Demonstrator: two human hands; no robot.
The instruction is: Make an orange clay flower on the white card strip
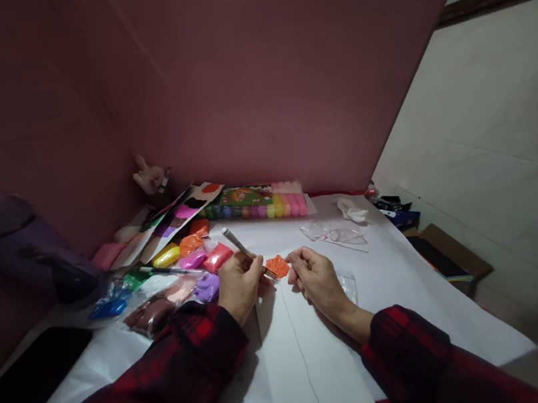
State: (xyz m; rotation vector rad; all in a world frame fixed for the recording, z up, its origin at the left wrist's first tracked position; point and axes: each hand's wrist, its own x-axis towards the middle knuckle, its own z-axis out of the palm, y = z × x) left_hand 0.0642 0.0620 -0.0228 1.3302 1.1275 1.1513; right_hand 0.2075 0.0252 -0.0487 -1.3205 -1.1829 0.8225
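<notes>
My left hand (242,285) is closed around a fork (233,239), its handle slanting up to the left and its tines at the left edge of a patch of orange clay (277,266). The clay has a ridged surface and lies at the far end of a white paper strip (319,369) with a thin drawn line running down it. My right hand (315,277) is closed in a pinch at the clay's right edge; whatever is between its fingertips, if anything, is too small to make out.
Bagged coloured clay (166,256) crowds the left, beside a black phone-like slab (32,378) and a purple container (24,251). Behind are a pack of clay (249,204) and painted-looking cards (184,214). Clear plastic wrappers (334,233) and a crumpled tissue (352,210) lie right.
</notes>
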